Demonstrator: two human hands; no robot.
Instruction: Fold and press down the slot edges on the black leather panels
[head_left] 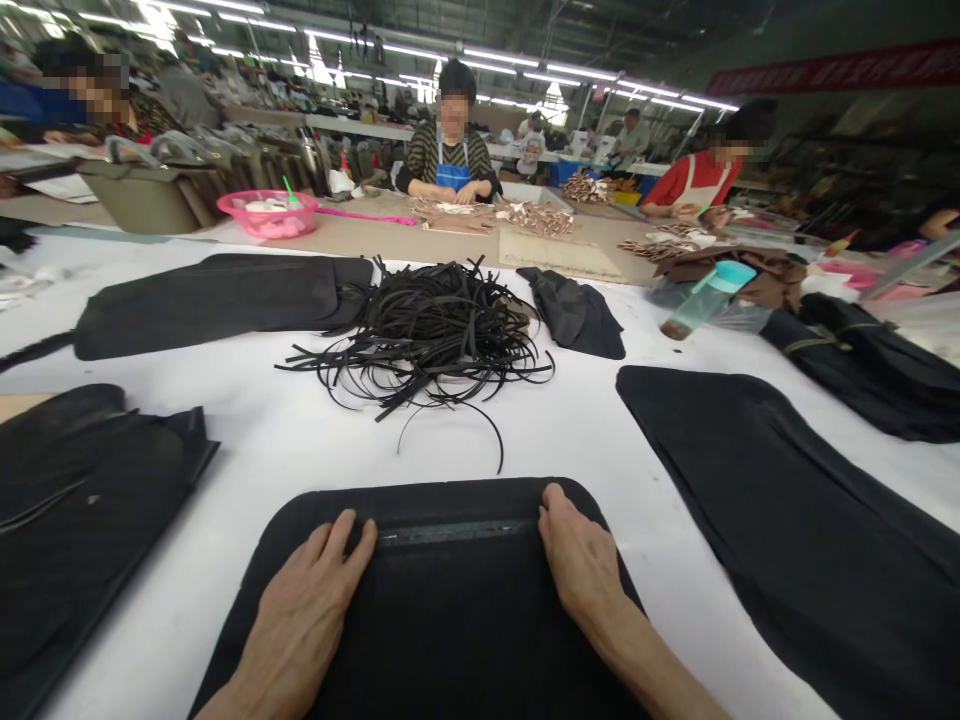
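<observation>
A black fabric panel (pixel 465 630) with rounded corners lies flat on the white table in front of me. Across its upper part runs a narrow greyish, shiny strip (pixel 457 533). My left hand (pixel 311 590) rests on the panel at the strip's left end, thumb and fingers apart and holding nothing. At the right end, my right hand (pixel 581 555) touches the panel with bent fingers, near its upper right corner; nothing shows in its grasp. Just beyond the panel is a tangled heap of thin black strips (pixel 442 320).
More black pieces lie to the left (pixel 90 520), right (pixel 795 500) and back left (pixel 202 300). A bottle with a turquoise lid (pixel 709 298) lies at the back right. A pink basin (pixel 270 215) stands across the table, where a person in an apron (pixel 450 150) works.
</observation>
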